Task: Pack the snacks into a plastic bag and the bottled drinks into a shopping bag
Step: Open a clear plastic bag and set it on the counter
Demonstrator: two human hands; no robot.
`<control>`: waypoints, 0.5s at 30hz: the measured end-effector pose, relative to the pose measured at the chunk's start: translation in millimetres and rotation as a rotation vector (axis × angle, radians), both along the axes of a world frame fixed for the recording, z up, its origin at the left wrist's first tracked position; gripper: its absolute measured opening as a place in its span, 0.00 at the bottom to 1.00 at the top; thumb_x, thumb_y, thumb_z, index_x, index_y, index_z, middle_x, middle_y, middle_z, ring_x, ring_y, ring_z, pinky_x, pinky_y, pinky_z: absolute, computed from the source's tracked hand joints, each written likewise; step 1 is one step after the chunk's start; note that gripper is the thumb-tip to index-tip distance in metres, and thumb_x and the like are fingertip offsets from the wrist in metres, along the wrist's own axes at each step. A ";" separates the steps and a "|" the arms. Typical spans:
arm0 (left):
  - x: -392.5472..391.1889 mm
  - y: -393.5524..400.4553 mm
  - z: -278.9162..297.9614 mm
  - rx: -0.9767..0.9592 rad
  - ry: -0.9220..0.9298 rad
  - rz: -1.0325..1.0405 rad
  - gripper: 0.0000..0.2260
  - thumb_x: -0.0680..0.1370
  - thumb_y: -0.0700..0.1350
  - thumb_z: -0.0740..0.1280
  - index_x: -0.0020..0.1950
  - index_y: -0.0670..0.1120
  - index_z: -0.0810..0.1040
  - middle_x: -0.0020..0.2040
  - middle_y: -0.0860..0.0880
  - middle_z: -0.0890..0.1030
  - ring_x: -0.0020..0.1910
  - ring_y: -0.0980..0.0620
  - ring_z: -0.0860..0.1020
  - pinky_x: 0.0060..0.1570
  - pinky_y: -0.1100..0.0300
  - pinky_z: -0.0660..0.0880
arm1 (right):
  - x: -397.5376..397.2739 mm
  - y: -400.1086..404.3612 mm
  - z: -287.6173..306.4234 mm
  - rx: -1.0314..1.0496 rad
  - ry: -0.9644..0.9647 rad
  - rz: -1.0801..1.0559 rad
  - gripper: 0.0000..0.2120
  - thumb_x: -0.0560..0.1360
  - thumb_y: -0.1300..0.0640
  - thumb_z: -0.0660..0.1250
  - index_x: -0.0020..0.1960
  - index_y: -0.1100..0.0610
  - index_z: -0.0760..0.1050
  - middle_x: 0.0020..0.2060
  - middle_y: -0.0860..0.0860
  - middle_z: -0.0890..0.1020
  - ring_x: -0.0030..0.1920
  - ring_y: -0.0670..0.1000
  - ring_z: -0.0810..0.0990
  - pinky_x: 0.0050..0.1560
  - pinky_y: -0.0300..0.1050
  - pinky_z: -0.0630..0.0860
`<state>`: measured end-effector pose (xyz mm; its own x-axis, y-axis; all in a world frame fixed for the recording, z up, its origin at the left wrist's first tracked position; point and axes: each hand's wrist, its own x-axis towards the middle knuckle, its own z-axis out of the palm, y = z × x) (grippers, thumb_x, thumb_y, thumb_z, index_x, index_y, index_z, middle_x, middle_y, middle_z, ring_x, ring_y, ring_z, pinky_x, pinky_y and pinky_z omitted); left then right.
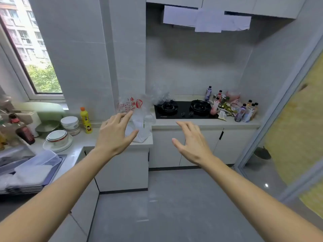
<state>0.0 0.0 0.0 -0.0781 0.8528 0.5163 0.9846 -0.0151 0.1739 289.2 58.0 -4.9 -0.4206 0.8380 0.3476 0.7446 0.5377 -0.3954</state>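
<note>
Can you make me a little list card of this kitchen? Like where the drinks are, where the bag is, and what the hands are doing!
place: kitchen counter with a black gas stove
bottled drinks: standing right of the stove
snacks: packets in a pile among the bottles
plastic bag: clear, red print, on the counter left of the stove
left hand: fingers spread, in front of the plastic bag, holding nothing
right hand: fingers spread, in the air, holding nothing
also there: yellow bottle, stacked bowls
packed yet: nothing
</note>
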 end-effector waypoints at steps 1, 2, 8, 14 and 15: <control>-3.6 14.2 -0.8 -0.017 -0.018 -0.011 0.32 0.79 0.65 0.56 0.80 0.51 0.65 0.68 0.49 0.76 0.67 0.46 0.74 0.62 0.45 0.73 | -5.7 13.7 -1.6 -0.003 0.008 -0.004 0.32 0.79 0.39 0.61 0.81 0.46 0.60 0.71 0.45 0.69 0.72 0.50 0.65 0.71 0.59 0.70; -8.3 27.8 -1.5 -0.036 -0.043 0.001 0.32 0.79 0.64 0.56 0.80 0.51 0.65 0.68 0.49 0.76 0.67 0.46 0.74 0.62 0.45 0.73 | -11.6 26.9 -1.4 -0.024 0.003 -0.023 0.32 0.79 0.39 0.62 0.81 0.46 0.60 0.71 0.46 0.69 0.72 0.50 0.65 0.71 0.59 0.70; -41.6 110.2 -8.9 -0.074 -0.024 -0.037 0.32 0.79 0.65 0.56 0.80 0.52 0.65 0.68 0.50 0.75 0.67 0.47 0.73 0.62 0.46 0.72 | -42.6 103.6 -5.6 -0.055 0.018 -0.046 0.33 0.80 0.41 0.63 0.82 0.45 0.58 0.73 0.45 0.67 0.74 0.49 0.64 0.72 0.56 0.69; -46.7 181.9 -16.2 -0.108 -0.033 -0.097 0.33 0.78 0.65 0.56 0.80 0.51 0.66 0.69 0.48 0.75 0.68 0.46 0.73 0.59 0.45 0.73 | -49.1 160.8 -14.4 -0.087 0.028 -0.077 0.33 0.81 0.43 0.63 0.83 0.47 0.58 0.74 0.46 0.67 0.74 0.50 0.63 0.74 0.56 0.67; -43.7 195.0 -16.8 -0.117 -0.033 -0.111 0.33 0.78 0.65 0.56 0.79 0.50 0.66 0.69 0.47 0.75 0.67 0.45 0.73 0.58 0.45 0.74 | -47.5 171.2 -14.9 -0.083 0.022 -0.084 0.33 0.81 0.43 0.63 0.83 0.47 0.58 0.74 0.47 0.67 0.74 0.50 0.63 0.74 0.56 0.68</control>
